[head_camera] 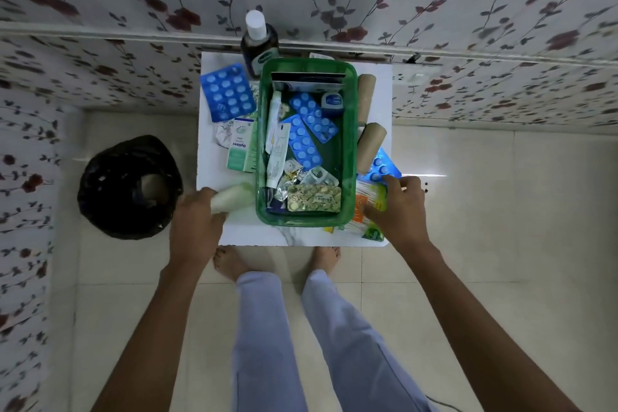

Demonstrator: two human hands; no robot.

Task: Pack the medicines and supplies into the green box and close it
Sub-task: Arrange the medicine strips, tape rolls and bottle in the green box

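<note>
Left-hand grip [197,217] is closed around a pale, whitish roll of soft material [234,198], held at the near-left corner of the white counter [294,236]; the roll's long axis points up and to the right, toward the open green translucent plastic box [349,144] just beside it, so a short carry rightward over the near wall looks enough. Right-hand grip [399,207] rests with curled fingers on a yellow-and-orange printed packet [364,207] lying against the box's right wall; whether it pinches the packet I cannot tell. Blister strips and tubes already lie inside the box. A blue blister sheet [228,92], brown paper rolls [370,144] and a dark bottle [259,47] remain outside. No lid shows.
</note>
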